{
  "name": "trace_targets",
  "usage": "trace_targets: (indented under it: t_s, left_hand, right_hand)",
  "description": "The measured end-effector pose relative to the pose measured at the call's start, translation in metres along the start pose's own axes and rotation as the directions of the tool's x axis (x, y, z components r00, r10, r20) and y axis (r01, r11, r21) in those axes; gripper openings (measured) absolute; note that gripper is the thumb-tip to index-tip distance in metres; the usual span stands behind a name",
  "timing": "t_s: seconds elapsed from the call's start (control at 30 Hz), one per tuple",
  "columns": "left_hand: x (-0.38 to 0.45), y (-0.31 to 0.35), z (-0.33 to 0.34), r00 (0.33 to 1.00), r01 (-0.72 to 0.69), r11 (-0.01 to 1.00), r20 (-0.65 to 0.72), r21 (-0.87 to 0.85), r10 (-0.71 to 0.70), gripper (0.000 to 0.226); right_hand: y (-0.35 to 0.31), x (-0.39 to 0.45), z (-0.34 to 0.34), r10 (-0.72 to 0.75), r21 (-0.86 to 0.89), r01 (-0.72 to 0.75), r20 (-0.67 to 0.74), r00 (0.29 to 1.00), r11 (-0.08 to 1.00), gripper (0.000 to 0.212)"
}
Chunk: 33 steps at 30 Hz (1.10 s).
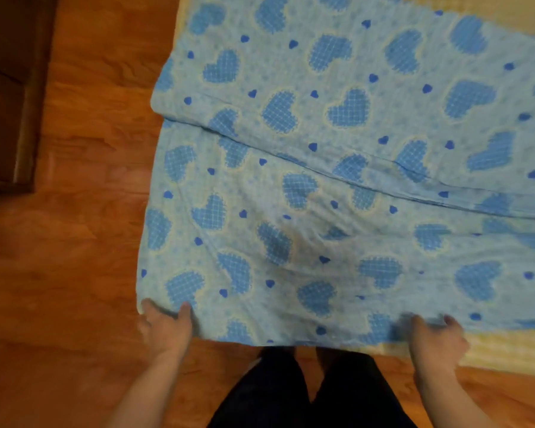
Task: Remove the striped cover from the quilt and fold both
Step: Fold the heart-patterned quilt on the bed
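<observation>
— So, what have the hands got?
— Left hand (167, 322) pinches the near corner of the heart-print quilt (337, 186); right hand (436, 335) grips the near edge (blurred). It is spread over a mat (507, 350) and the wooden floor (74, 242).
— Risk?
— Uneven pull could skew the fold; no striped cover shows.

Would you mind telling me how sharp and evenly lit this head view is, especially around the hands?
Head view: both the left hand and right hand are motion-smeared; the heart-print fabric is soft, blurrier at the right edge; warm dim light, mild glare on the wooden floor.
</observation>
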<state>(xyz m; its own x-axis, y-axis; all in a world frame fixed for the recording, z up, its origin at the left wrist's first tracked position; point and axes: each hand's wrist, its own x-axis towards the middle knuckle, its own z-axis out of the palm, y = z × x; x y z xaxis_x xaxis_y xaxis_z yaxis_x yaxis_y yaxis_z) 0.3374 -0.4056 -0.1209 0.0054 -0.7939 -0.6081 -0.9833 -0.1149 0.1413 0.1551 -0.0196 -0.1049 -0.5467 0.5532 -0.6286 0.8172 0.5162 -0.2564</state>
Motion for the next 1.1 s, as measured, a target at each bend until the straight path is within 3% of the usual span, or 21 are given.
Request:
trace_targets:
  t_s: [0.07,0.13,0.23,0.33,0.4,0.5,0.63,0.73,0.9,1.03,1.1]
  left_hand:
    - [0.014,-0.013,0.003,0.984,0.166,0.943,0.104,-0.287,-0.142,0.058]
    - [0.027,-0.017,0.005,0.952,0.285,0.872,0.22,-0.397,-0.211,0.053]
    - [0.037,-0.021,0.013,0.945,0.315,0.842,0.222,-0.438,-0.238,0.071]
    - [0.037,-0.02,0.017,0.96,0.279,0.894,0.128,-0.35,-0.249,0.096]
    - [0.041,-0.02,0.016,0.976,0.216,0.929,0.061,-0.299,-0.207,0.104]
    - [0.055,-0.024,0.013,0.99,0.127,0.931,0.1,-0.342,-0.098,0.104]
    - [0.069,-0.031,0.008,0.987,0.118,0.912,0.144,-0.392,-0.065,0.095]
    - [0.073,-0.03,0.005,0.983,0.157,0.925,0.142,-0.346,-0.114,0.091]
    - [0.071,-0.002,-0.02,0.916,0.302,0.909,0.35,-0.286,-0.195,0.06]
    - [0.061,0.059,-0.077,0.941,0.248,0.926,0.297,-0.286,-0.16,0.036]
    - [0.063,0.12,-0.117,0.953,0.155,0.935,0.297,-0.32,-0.056,0.028]
  right_hand:
    - [0.0,-0.005,0.01,0.196,0.329,-0.221,0.107,0.975,0.918,0.022]
    - [-0.003,0.0,0.015,0.27,0.472,-0.306,0.145,0.952,0.826,0.027]
    - [-0.012,-0.001,0.012,0.359,0.458,-0.419,0.215,0.908,0.784,0.02]
    - [-0.012,-0.009,0.016,0.406,0.495,-0.548,0.372,0.835,0.674,0.006]
    - [-0.013,-0.018,0.026,0.417,0.5,-0.562,0.38,0.826,0.659,0.017]
    - [-0.017,-0.029,0.039,0.332,0.588,-0.562,0.459,0.824,0.582,0.015]
    - [-0.025,-0.039,0.04,0.187,0.589,-0.678,0.679,0.71,0.439,0.023]
    - [-0.036,-0.037,0.028,0.055,0.558,-0.645,0.733,0.678,0.522,0.024]
    - [-0.071,-0.038,0.006,-0.047,0.578,-0.575,0.728,0.684,0.579,0.032]
    - [-0.126,-0.05,-0.002,-0.117,0.635,-0.51,0.684,0.72,0.581,0.017]
    - [-0.167,-0.048,-0.007,-0.136,0.673,-0.435,0.62,0.772,0.598,0.011]
